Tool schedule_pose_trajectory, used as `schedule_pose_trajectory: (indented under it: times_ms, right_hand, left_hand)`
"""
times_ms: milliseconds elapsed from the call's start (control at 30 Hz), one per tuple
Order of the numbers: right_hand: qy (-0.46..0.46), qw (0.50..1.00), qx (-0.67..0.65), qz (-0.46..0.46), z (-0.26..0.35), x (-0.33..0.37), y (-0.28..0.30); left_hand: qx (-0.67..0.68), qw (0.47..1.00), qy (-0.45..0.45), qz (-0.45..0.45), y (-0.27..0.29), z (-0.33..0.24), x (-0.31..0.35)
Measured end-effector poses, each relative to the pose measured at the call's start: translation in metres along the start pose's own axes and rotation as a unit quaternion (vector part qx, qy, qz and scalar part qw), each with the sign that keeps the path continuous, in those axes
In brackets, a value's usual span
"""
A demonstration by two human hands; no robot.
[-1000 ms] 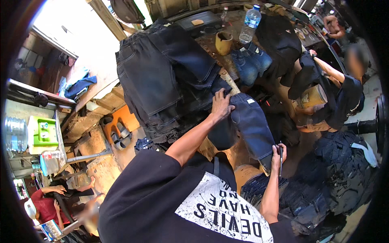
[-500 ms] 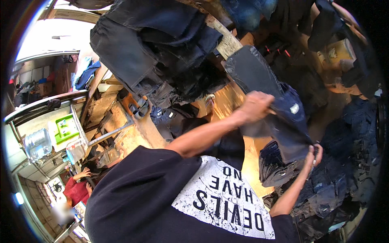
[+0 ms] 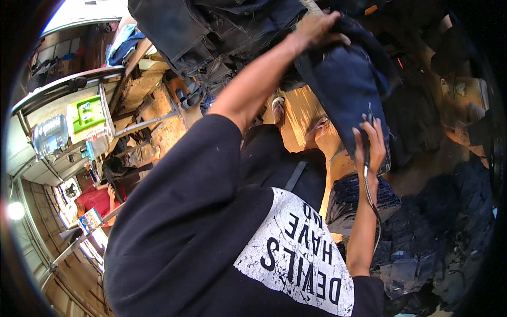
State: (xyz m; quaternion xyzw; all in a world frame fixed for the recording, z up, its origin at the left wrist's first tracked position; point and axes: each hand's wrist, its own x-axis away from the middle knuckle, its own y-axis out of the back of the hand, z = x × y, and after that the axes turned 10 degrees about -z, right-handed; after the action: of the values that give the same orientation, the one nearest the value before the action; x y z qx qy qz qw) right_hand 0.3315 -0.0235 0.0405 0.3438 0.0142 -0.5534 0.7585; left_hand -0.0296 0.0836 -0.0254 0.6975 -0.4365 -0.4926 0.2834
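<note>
A dark blue denim trouser leg [image 3: 343, 90] hangs stretched across the space before me. My left hand [image 3: 319, 31] is closed on its upper part, beside the end of a pale wooden board [image 3: 311, 6]. Lower down, my right hand [image 3: 372, 140] holds a slim pen-shaped tool [image 3: 369, 112], whose thin tip is against or just over the denim. From the tool a dark cord [image 3: 372, 203] runs back along my right forearm. Whether the tip touches the cloth I cannot tell.
Dark jeans [image 3: 211, 31] are piled at the far left. A folded denim stack [image 3: 359, 198] and a larger heap [image 3: 438, 227] lie at the right. My sandalled foot [image 3: 278, 108] shows below. Leftward are a green tray [image 3: 87, 117], a water bottle [image 3: 50, 136] and a person in red [image 3: 95, 199].
My left hand has moved up and away along the denim. My right hand has shifted up and leftward onto the leg, and the corded tool now shows in it. The view has tilted.
</note>
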Motion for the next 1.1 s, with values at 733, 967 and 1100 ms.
schedule_pose_trajectory:
  times_ms: [733,967,1100]
  right_hand:
    - [-0.162,0.968,-0.163,-0.104,0.028,-0.077,-0.097]
    - [0.054,0.993,-0.101,-0.036,-0.002,-0.088,-0.139]
    - [0.082,0.993,-0.084,-0.030,-0.011,-0.081,-0.134]
  left_hand:
    - [0.232,0.925,0.291,0.073,0.088,-0.056,0.085]
    - [0.239,0.933,0.270,0.010,0.082,-0.055,0.103]
    - [0.287,0.917,0.277,-0.007,0.075,-0.051,0.107]
